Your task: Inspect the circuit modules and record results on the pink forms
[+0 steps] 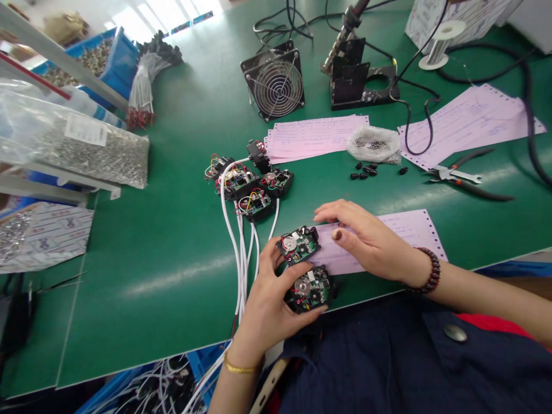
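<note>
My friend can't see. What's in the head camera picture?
A left hand holds two green circuit boards in black cases over a green table. The right hand is open beside them; farther back are a fan, pink papers and pliers.

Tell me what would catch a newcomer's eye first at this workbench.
Probably the two open circuit modules, one above the other, held in the left hand near the bench's front edge, with the right hand open beside them. Next, the round grille of the fan at the back, and the pink sheets standing out against the green benchtop.
</note>
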`<state>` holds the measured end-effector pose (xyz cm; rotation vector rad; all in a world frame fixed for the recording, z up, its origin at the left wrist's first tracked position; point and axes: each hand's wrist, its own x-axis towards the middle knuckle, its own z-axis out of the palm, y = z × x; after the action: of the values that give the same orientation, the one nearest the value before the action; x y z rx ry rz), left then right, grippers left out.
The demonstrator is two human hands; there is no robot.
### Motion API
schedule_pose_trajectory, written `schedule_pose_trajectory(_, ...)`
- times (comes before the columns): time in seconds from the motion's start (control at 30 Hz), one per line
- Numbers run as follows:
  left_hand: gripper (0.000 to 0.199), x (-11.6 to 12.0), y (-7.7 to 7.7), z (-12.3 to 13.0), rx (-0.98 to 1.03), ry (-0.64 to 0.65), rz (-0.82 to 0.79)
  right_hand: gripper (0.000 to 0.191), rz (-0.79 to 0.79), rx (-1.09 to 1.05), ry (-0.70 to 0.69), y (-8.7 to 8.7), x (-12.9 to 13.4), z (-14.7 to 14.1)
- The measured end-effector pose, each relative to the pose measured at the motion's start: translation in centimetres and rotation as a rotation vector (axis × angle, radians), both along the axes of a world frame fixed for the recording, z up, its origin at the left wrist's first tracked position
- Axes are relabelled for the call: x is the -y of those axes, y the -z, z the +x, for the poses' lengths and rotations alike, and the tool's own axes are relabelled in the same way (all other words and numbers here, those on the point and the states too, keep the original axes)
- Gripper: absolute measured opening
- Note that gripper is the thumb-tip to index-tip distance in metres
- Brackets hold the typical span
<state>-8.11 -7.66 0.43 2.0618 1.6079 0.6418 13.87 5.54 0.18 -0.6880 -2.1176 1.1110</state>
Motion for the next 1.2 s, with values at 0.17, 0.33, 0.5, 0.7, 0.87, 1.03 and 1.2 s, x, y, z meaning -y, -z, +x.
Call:
schedule_pose_trajectory(0.17, 0.052, 0.0, 0.2, -0.1, 0.012, -0.002, 0.004, 0.05, 0.018, -0.101, 0.149, -0.2, 0.3, 2.4)
schedule_pose_trajectory(0.33, 0.051, 0.0, 0.1, 0.0, 0.01, -0.002, 0.005, 0.049, 0.106, -0.086, 0.036, 0.8, 0.8, 3.5)
schedule_pose_trajectory(0.5, 0.054, -0.1, 0.1, 0.0, 0.01, -0.001, 0.006, 0.047, 0.154, -0.109, 0.002, 1.0, 0.9, 3.4)
schedule_pose_trajectory(0.7, 0.057, -0.1, 0.0, 0.1, 0.015, 0.0, 0.005, 0.049, 0.139, -0.129, -0.121, 0.9, 1.1, 3.4)
schedule_pose_trajectory(0.87, 0.057, -0.1, -0.1, 0.2, 0.025, -0.001, -0.001, 0.046, 0.139, -0.141, -0.195, 0.9, 1.1, 3.4)
schedule_pose_trajectory(1.03, 0.058, 0.0, 0.1, 0.1, 0.017, -0.006, -0.004, 0.045, 0.165, -0.152, -0.192, 0.9, 1.1, 3.5)
schedule_pose_trajectory(1.2, 0.058, 0.0, 0.2, 0.0, 0.01, -0.005, -0.007, 0.046, 0.173, -0.112, -0.06, 1.0, 1.1, 3.4)
